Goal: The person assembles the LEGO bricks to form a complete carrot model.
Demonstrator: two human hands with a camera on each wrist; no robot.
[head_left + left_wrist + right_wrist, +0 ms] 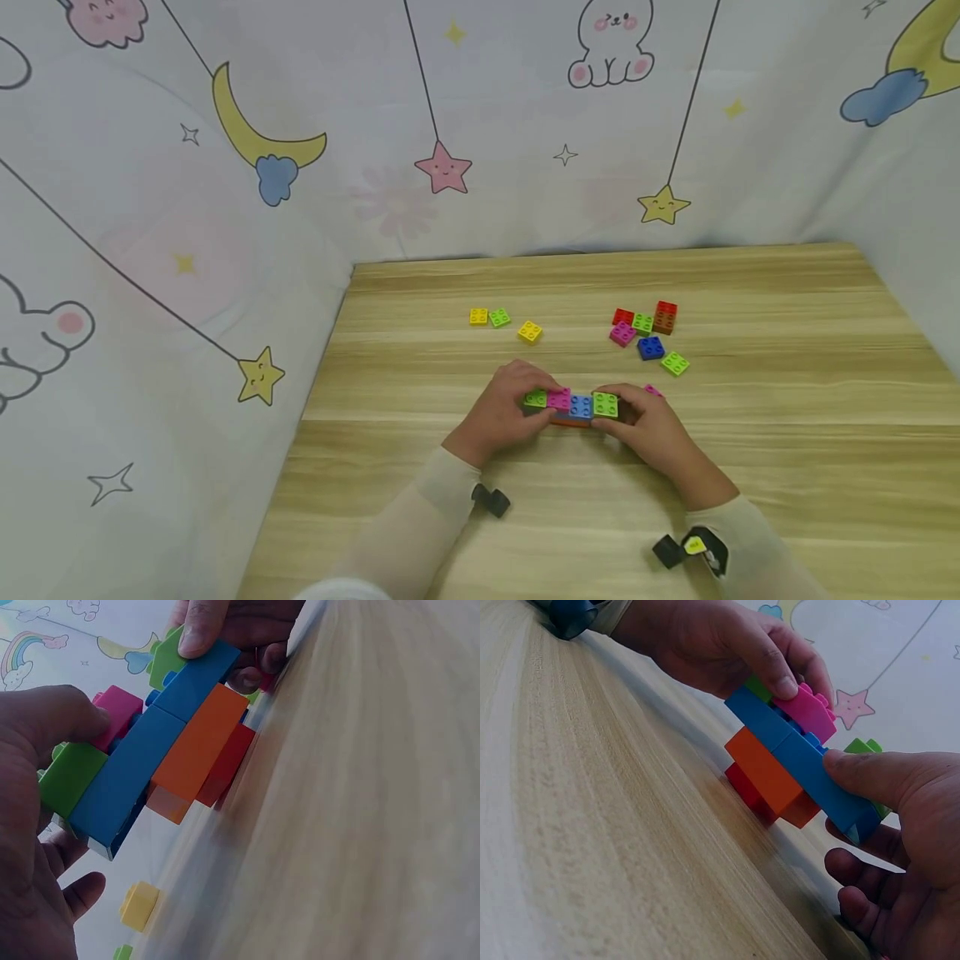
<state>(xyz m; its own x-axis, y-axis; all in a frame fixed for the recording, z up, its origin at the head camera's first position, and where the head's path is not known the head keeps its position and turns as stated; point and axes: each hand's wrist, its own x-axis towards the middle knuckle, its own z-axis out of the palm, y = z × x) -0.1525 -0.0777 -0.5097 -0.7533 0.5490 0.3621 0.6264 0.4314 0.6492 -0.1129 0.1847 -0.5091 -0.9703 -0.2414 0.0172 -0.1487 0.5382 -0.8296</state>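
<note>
Between both hands is a build of toy building bricks (581,407). Its top carries a lime green brick (605,404), a pink brick (808,712) and another green brick (73,778). Beneath these runs a layer of blue bricks (135,769), then an orange brick (199,739) and a red brick (750,796) lowest. My left hand (504,410) grips the left end, with its thumb and a finger at the pink brick. At the other end my right hand (654,429) pinches the build, its thumb against the blue layer. Some fingertips are hidden behind the bricks.
Beyond the hands, a yellow brick (478,317), a green brick (499,317) and another yellow brick (529,332) lie on the wooden table (405,350). Farther right is a loose cluster including a dark blue brick (651,348). A printed curtain (510,125) stands behind.
</note>
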